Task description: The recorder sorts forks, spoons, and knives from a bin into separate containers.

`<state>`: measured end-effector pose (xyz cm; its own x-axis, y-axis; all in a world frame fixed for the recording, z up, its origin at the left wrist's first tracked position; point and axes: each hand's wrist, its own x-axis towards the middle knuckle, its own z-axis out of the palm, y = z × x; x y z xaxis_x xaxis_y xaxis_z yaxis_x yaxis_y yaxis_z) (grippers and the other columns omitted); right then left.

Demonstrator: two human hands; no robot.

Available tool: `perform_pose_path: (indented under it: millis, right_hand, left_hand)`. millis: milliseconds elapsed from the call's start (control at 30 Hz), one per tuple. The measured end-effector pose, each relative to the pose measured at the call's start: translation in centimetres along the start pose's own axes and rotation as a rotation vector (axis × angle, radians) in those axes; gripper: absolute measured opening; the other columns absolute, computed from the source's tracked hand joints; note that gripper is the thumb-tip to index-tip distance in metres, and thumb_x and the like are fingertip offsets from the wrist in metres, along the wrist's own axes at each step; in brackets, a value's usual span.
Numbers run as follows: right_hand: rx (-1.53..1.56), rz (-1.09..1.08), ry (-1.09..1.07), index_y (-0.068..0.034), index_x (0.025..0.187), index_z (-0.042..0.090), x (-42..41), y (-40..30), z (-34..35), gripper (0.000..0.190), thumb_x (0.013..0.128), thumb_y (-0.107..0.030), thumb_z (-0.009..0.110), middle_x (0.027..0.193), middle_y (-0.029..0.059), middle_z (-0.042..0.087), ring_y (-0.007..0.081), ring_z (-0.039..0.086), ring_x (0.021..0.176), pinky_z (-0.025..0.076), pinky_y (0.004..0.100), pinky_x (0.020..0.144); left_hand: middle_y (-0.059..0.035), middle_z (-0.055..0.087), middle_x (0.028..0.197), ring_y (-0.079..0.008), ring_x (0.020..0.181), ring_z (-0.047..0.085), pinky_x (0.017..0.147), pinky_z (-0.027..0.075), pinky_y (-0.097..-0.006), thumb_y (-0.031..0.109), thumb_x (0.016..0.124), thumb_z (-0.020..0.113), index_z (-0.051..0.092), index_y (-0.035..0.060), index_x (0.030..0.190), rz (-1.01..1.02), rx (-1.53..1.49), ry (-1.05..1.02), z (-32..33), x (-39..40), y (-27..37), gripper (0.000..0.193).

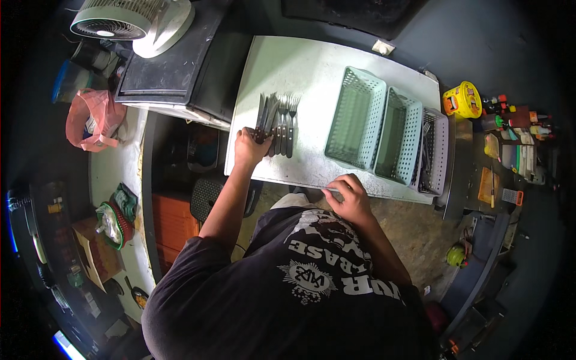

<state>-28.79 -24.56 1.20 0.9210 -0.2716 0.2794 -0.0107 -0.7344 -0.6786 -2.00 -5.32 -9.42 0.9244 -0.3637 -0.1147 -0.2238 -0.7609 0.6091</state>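
My left hand rests over the dark handles of several table knives near the left side of the white table; whether its fingers grip them is unclear. Beside the knives, to the right, lie several forks with dark riveted handles, tines away from me. My right hand is at the table's near edge, fingers curled, with no object visible in it. Three perforated plastic baskets stand on the right: a large green one, a narrower green one, and a greyish one with forks and other cutlery inside.
A black cabinet bearing a white fan adjoins the table's left side. A yellow tub stands beyond the baskets, near bottles and a counter on the right. A dark perforated stool stands below the table's left end.
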Motion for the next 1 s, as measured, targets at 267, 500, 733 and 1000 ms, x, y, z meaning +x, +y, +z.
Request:
perform_pose_path:
  millis: [267,500,733,1000]
  right_hand:
    - [0.096,-0.003,-0.148,-0.005,0.084,0.07,0.5,-0.5,0.4,0.013,0.083,-0.014,0.08,0.086,0.0072,0.063,0.0266,0.065,0.079,0.054,0.0369,0.07]
    - [0.133,-0.019,-0.209,-0.005,0.085,0.07,-0.1,-1.1,0.9,0.014,0.083,-0.015,0.08,0.088,0.0074,0.065,0.027,0.066,0.077,0.055,0.0372,0.067]
    - [0.108,-0.037,-0.152,-0.006,0.086,0.07,-0.5,-1.3,0.4,0.013,0.084,-0.015,0.079,0.086,0.0073,0.065,0.0275,0.067,0.077,0.055,0.0373,0.067]
    - [0.101,-0.05,-0.118,-0.006,0.084,0.068,-1.0,-1.7,0.2,0.014,0.084,-0.015,0.079,0.085,0.0078,0.064,0.0284,0.066,0.076,0.054,0.0378,0.067]
  left_hand:
    - [-0.0247,0.057,0.113,-0.042,0.105,0.061,0.095,0.053,-0.0469,0.041,0.066,0.084,0.054,-0.0076,0.112,-0.043,0.101,0.023,1.2,0.1,0.5,0.073]
    - [-0.023,0.052,0.121,-0.0415,0.114,0.057,0.097,0.053,-0.0481,0.043,0.063,0.087,0.048,-0.007,0.12,-0.168,0.178,-0.023,1.0,-0.1,2.6,0.085]
    - [-0.0202,0.047,0.132,-0.04,0.127,0.05,0.097,0.053,-0.0548,0.044,0.063,0.09,0.041,-0.0028,0.131,-0.302,0.245,-0.099,0.5,-0.2,5.0,0.096]
    - [-0.0186,0.045,0.134,-0.0382,0.129,0.049,0.097,0.051,-0.053,0.048,0.065,0.087,0.037,-0.0014,0.135,-0.334,0.373,-0.2,-0.6,0.2,6.5,0.099]
